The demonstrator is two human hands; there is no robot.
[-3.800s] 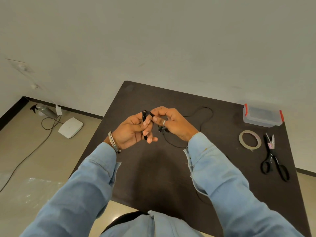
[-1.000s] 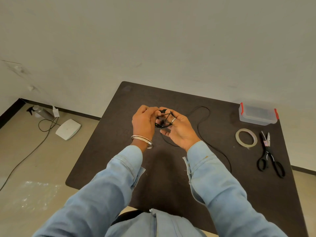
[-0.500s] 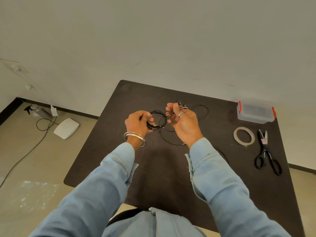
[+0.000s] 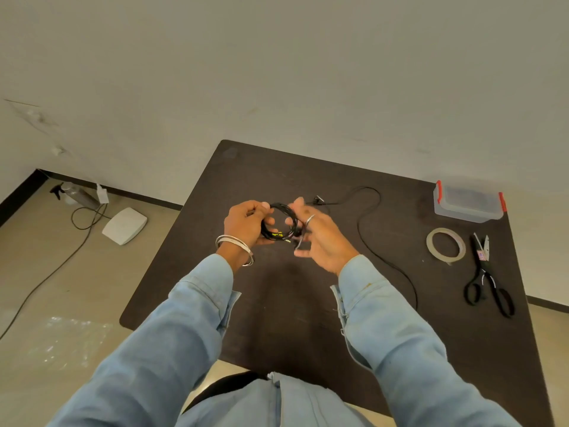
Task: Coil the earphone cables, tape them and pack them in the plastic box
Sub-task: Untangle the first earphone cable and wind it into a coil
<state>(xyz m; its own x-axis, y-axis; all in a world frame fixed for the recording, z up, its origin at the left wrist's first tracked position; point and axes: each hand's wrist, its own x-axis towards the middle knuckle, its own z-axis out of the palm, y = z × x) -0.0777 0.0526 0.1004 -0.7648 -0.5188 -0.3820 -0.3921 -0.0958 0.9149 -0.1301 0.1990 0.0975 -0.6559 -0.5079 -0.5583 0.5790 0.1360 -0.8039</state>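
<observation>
While left hand (image 4: 246, 224) pinches cable coil (image 4: 281, 223), right hand (image 4: 320, 238), previously apart, now grips it too.

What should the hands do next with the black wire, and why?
Probably wind one more loop. The left hand pinches a round coil, the right hand is at its other side, but a long loose cable trails across the table. The tape roll lies untouched.

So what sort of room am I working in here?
Probably a bare office or workroom set up as a packing station. A plain dark table stands against an unadorned white wall; on the tiled floor beside it sit a white router-like box with trailing cable and a spray bottle.
</observation>
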